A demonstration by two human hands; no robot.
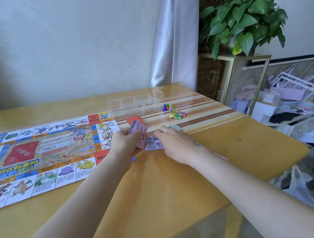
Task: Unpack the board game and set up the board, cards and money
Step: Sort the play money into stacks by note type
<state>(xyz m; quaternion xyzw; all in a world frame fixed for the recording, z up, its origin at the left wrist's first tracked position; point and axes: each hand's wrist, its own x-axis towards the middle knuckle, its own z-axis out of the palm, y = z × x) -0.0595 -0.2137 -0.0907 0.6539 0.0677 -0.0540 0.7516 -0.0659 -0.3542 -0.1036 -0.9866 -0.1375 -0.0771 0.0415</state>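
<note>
Head view: the left hand (124, 142) grips a fanned stack of pink banknotes (140, 133); the right hand (171, 140) rests flat-fingered on a purple 5000 note (153, 143) lying on the table (180, 185). Money sorting appears under way; next, another denomination likely needs its own pile. The board (38, 157) lies unfolded, colourful, left of both hands.

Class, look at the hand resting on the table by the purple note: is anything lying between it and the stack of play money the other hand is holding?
Only the purple 5000 note, flat on the table. It lies between the right hand, whose fingers touch it, and the money stack gripped by the left hand. Nothing else visible intervenes.
</note>
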